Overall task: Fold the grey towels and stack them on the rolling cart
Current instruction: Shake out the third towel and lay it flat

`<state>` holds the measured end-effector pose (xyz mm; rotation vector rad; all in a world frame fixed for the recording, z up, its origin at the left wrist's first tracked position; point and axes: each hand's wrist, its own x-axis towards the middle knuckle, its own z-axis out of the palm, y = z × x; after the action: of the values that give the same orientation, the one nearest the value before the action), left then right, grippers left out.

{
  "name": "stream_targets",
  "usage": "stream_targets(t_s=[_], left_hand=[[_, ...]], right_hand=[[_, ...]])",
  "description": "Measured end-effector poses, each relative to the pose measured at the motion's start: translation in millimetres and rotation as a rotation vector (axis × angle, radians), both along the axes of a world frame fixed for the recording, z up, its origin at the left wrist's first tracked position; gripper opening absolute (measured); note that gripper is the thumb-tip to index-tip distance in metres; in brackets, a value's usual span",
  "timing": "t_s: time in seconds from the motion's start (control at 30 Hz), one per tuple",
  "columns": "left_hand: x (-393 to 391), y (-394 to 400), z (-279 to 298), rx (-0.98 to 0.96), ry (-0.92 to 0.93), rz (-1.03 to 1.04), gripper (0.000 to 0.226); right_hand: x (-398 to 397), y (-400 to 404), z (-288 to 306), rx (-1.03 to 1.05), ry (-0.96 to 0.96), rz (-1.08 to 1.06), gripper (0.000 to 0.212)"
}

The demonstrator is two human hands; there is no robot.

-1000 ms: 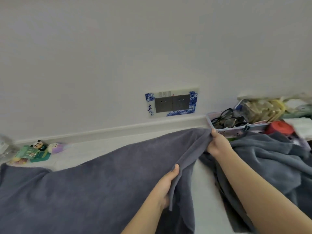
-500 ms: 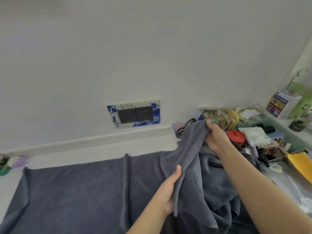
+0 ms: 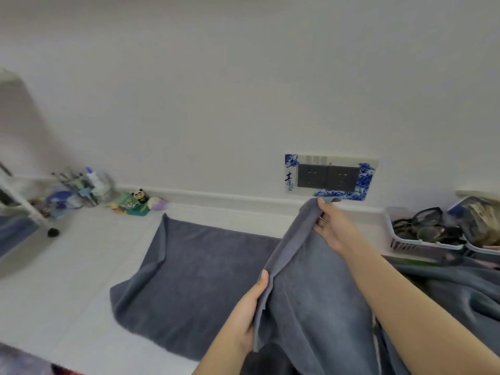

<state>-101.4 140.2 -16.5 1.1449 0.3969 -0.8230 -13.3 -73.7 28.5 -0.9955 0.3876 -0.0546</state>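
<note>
Two hands on one grey towel (image 3: 205,272) | left hand (image 3: 250,311) pinches the near edge, right hand (image 3: 331,230) grips the far corner | edge has swung leftward from the pile (image 3: 454,288) over the half lying on the white surface (image 3: 67,280) | first fold under way, cart (image 3: 16,201) at far left.
</note>
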Motion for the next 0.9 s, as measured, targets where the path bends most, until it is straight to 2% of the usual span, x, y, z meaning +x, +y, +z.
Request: stream_targets(t_s=[0.1, 0.2, 0.3, 0.43, 0.53, 0.6, 0.73, 0.9], left_hand=[[13.7, 59.2, 7.0, -0.089, 0.087, 0.112, 0.07], [27.0, 114.1, 17.9, -0.148, 0.106, 0.185, 0.06], [51.2, 174.1, 20.3, -0.108, 0.04, 0.259, 0.052], [97.3, 257.5, -5.5, 0.117, -0.028, 0.312, 0.04], [117.5, 290.8, -36.4, 0.389, -0.129, 0.188, 0.032], [129.3, 311.0, -63.2, 0.596, -0.252, 0.133, 0.035], [147.4, 337.2, -104.6, 0.98, -0.598, 0.116, 0.024], [171.1, 358.5, -131.6, 1.317, -0.74, -0.195, 0.038]], right_hand=[[28.9, 65.2, 3.4, -0.002, -0.037, 0.075, 0.014], [56.2, 129.4, 8.7, 0.007, -0.074, 0.139, 0.012], [87.1, 195.6, 4.2, 0.02, -0.059, 0.157, 0.012], [136.0, 287.5, -29.3, -0.008, 0.043, 0.162, 0.014], [152.3, 322.0, -72.6, -0.021, 0.208, 0.111, 0.037], [153.6, 336.2, -102.1, -0.027, 0.329, 0.12, 0.048], [146.5, 351.5, -134.3, -0.013, 0.451, 0.092, 0.051], [145.3, 365.1, -137.3, -0.084, 0.492, 0.048, 0.049]])
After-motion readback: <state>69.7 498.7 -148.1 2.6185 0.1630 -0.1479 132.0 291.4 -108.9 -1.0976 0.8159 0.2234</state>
